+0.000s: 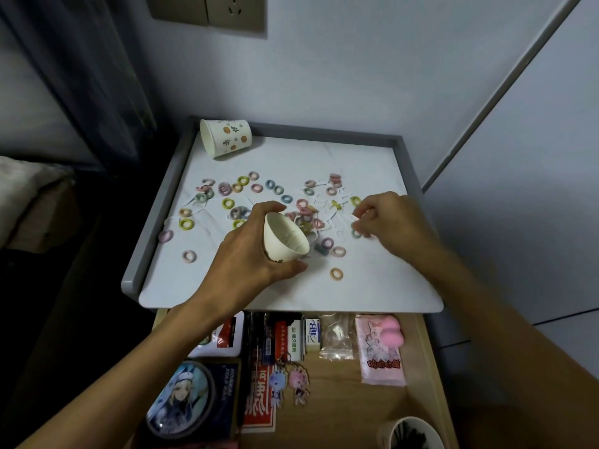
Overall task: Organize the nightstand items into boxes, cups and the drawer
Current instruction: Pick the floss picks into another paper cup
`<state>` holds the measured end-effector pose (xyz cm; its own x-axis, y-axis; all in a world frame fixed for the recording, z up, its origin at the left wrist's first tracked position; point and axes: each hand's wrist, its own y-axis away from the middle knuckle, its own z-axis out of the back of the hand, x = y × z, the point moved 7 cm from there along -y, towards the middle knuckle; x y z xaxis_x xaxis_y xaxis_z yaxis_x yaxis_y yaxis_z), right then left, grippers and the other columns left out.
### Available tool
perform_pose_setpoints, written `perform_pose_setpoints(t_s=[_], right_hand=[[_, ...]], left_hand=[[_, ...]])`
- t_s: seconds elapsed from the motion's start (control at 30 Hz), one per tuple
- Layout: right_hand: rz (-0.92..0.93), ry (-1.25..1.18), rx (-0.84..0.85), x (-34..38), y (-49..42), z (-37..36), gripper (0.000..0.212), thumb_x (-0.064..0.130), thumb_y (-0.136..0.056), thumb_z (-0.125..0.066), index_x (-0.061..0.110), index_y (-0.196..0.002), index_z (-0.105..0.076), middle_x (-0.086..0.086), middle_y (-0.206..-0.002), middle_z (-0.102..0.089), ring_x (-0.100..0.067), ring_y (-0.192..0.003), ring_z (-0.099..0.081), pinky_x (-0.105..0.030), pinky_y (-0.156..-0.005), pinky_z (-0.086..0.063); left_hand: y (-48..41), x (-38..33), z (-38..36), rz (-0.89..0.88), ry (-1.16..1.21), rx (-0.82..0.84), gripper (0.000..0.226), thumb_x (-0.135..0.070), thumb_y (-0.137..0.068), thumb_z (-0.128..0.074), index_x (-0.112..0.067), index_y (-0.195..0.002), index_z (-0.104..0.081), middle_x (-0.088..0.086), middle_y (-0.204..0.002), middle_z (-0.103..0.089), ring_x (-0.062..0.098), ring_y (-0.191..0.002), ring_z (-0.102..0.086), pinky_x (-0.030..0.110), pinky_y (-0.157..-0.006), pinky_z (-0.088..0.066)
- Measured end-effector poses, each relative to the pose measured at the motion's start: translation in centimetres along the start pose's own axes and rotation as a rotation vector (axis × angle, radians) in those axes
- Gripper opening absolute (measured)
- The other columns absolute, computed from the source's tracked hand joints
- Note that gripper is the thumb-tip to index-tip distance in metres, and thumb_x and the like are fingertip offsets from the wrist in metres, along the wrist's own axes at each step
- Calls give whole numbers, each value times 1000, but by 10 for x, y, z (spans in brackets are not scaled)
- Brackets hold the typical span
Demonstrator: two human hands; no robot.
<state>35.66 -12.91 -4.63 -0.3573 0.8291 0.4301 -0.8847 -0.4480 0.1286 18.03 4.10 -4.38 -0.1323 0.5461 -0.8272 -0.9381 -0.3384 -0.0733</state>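
My left hand [251, 246] grips a white paper cup [282, 237], tilted with its mouth facing me, just above the nightstand top [372, 286]. Several small pastel hair ties [228, 203] lie scattered across the white top. My right hand [387, 218] hovers over the right side of the scatter, its fingertips pinching a small pale item; I cannot tell what it is. A second paper cup [226, 137] with an orange pattern lies on its side at the back left corner.
The drawer [340, 384] below is pulled out and holds a round badge [180, 401], keychains [288, 384], an eraser [312, 333], a clear bag [337, 337] and a pink packet [381, 350]. Another cup [410, 432] with dark items stands at bottom right. A raised grey rim [155, 218] borders the top.
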Motion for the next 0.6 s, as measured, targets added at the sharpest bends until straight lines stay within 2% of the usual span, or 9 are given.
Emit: perform_pose_setpoints(t_s=[0.1, 0.23, 0.33, 0.5, 0.6], right_hand=[[6, -49, -39, 12, -2, -21, 23, 22, -84, -77, 16, -105, -74, -5, -99, -74, -18, -83, -69, -37, -84, -58], [7, 92, -79, 23, -5, -33, 21, 29, -85, -76, 12, -98, -75, -7, -97, -73, -26, -88, -68, -35, -80, -56], [-42, 179, -49, 25, -9, -35, 24, 32, -86, -74, 9, -93, -71, -10, -94, -71, -29, -86, -68, -40, -80, -57], [-35, 330, -57, 28, -3, -31, 20, 26, -90, -71, 9, -96, -63, -8, -96, -68, -30, -87, -66, -33, -72, -51], [-26, 350, -70, 25, 3, -29, 18, 25, -90, -71, 8, -94, -65, -9, -94, -69, -28, -82, -66, -35, -75, -55]], left_hand=[[-2, 0, 1, -9, -13, -9, 78, -39, -69, -87, -38, -131, -39, -16, -109, -58, 13, -95, -60, 31, -78, -54], [-5, 2, 4, -5, 2, -12, 78, -39, -69, -86, -38, -131, -39, -11, -114, -59, 11, -96, -60, 19, -72, -48], [-5, 1, 6, -5, 24, -16, 79, -39, -69, -86, -36, -133, -40, -9, -115, -60, 12, -96, -60, 19, -73, -48], [-4, 0, 7, -11, 39, -8, 79, -40, -69, -87, -38, -132, -38, -10, -116, -59, 13, -98, -59, 20, -75, -48], [-1, 0, 9, -14, 40, -5, 79, -40, -70, -86, -38, -132, -38, -9, -118, -59, 13, -99, -59, 17, -74, -46]])
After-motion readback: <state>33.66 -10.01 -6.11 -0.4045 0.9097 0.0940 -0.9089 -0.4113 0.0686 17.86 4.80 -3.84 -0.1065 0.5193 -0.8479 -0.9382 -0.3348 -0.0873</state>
